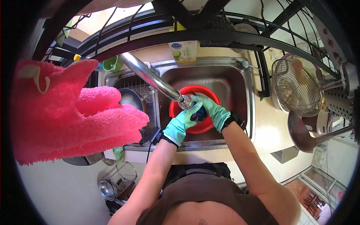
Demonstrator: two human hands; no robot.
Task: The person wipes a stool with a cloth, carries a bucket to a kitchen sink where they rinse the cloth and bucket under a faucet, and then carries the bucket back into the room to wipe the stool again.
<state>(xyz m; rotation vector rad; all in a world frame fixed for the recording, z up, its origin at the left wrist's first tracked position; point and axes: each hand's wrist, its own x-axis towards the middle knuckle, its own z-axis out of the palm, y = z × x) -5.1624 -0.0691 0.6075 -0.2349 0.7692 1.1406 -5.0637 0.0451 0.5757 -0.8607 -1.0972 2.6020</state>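
Holding a dark, glossy object (201, 114) between them, the gloved left hand (184, 120) and right hand (212, 108) meet at the red basin (193, 89). A faucet (153, 78) slants in from ten o'clock.

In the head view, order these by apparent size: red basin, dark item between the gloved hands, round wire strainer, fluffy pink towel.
1. Fluffy pink towel, apparently close to the camera and so enlarged.
2. Round wire strainer and red basin: too alike to rank.
3. Dark item, partly hidden.
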